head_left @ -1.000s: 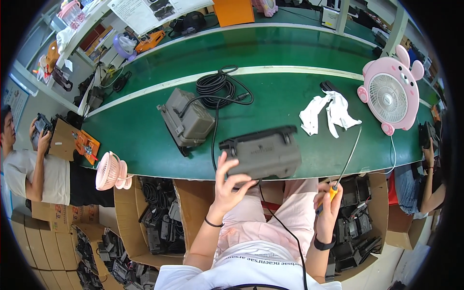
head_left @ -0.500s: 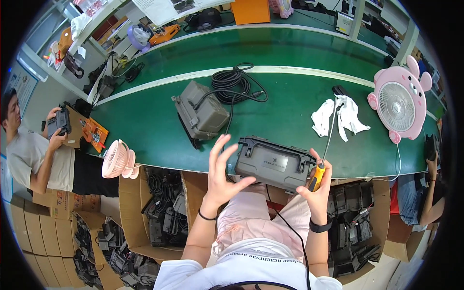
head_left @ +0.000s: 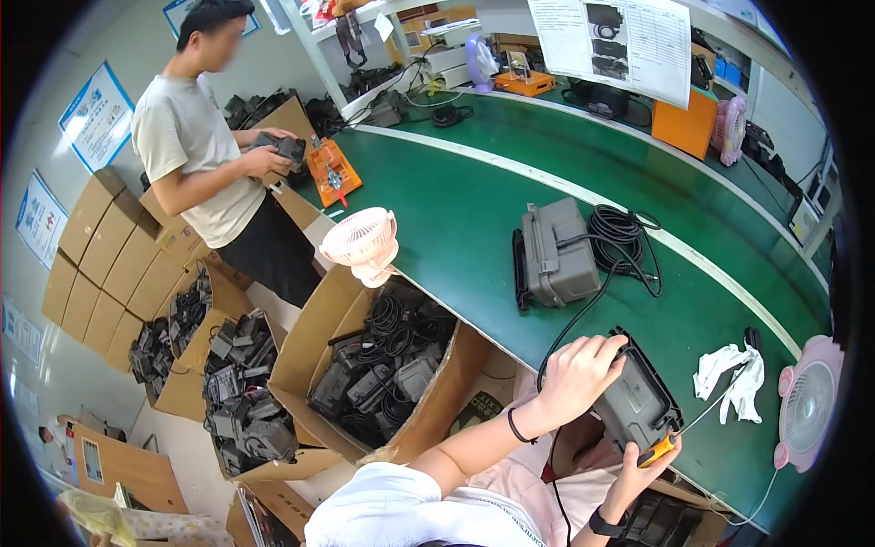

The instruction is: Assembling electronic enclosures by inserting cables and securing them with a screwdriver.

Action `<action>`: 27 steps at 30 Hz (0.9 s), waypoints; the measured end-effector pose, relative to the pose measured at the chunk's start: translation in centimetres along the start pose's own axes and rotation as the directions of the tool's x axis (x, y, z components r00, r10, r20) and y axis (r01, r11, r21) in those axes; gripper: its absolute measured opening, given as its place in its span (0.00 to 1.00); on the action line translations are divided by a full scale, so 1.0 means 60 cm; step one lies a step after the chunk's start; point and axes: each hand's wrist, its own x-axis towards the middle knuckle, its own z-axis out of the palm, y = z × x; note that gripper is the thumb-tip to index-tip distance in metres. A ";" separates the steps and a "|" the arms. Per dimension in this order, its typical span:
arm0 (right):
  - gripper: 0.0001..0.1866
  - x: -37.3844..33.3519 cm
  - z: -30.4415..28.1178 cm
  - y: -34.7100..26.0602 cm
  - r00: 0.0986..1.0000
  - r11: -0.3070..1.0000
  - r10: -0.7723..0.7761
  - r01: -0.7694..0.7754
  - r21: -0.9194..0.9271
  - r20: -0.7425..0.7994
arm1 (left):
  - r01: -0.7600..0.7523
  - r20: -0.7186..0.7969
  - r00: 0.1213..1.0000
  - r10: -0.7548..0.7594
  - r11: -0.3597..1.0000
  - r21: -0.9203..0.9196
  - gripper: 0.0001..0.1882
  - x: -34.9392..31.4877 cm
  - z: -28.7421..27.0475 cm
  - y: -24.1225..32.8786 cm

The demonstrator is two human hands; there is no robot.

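A dark grey plastic case (head_left: 638, 401) with a raised rim is tilted at the bench's near edge. My left hand (head_left: 581, 374) is closed over its left end, fingers curled on the upper edge. My right hand (head_left: 635, 476) grips a screwdriver (head_left: 658, 449) by its yellow handle, close to the case's lower right corner; its long thin shaft points away toward white gloves (head_left: 734, 374). Farther back on the bench sits a grey-brown box (head_left: 561, 255) with latches. A coiled black cable (head_left: 624, 239) lies beside it.
Cartons of dark devices and cables (head_left: 392, 365) stand left of me below the green bench (head_left: 456, 219). A pink clip fan (head_left: 363, 242) is at the bench edge, another pink fan (head_left: 809, 410) at right. A co-worker (head_left: 205, 146) holds a dark device beside an orange fixture (head_left: 333, 171).
The view has swung left, showing more of the co-worker and cartons. My left hand, open beside the case before, now grasps its left end. My right hand still holds the screwdriver.
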 end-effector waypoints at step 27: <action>0.61 0.014 -0.011 0.004 0.995 0.990 0.062 -0.072 0.125 0.084 | -0.323 0.425 0.808 0.407 0.911 -0.257 0.18 0.058 0.062 0.006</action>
